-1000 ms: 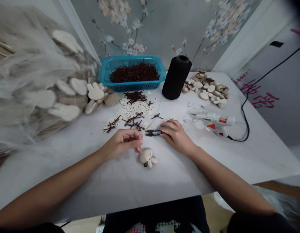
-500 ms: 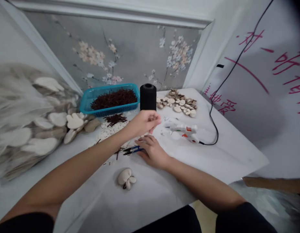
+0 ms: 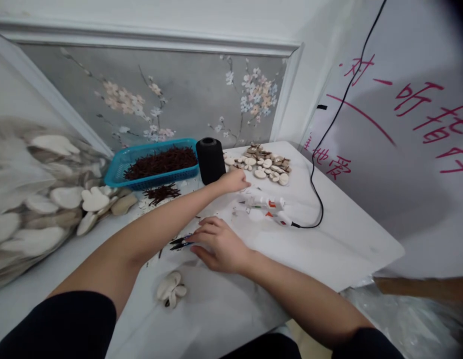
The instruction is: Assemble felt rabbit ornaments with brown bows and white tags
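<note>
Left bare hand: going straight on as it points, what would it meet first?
Probably the pile of rounded, soft-looking cream and tan pieces beyond the left bare hand, though depth is unclear.

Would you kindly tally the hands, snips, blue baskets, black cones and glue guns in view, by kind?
Left hand and right hand: 2
Snips: 1
Blue basket: 1
Black cone: 1
Glue gun: 1
Total: 6
</note>
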Motion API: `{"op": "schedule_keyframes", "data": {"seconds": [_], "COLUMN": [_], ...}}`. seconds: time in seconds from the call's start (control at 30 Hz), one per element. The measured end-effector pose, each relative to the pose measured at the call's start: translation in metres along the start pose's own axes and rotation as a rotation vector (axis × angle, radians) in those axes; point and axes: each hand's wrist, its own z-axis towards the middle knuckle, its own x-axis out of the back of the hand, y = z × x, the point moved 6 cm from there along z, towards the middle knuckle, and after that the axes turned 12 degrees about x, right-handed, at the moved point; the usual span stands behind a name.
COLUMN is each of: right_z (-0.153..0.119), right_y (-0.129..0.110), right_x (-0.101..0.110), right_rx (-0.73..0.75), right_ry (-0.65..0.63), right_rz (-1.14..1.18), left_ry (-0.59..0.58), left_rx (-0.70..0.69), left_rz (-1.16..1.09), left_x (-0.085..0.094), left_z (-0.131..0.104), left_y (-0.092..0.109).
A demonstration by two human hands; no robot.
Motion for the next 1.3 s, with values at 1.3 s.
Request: {"op": "schedule_keyframes", "data": {"seconds": [1.3], "right_z": [-0.023], "right_y": [-0.039], "right_x": [-0.044], "right_rx": [0.03], "right_ry": [-0.375], "right_rz": [0.4], "left_ry": [0.136], "left_rx": [-0.328], "left_rz": [-0.161], "left_x": [-0.042], "left_z": [-0.304], "left_y": [-0.12]}}
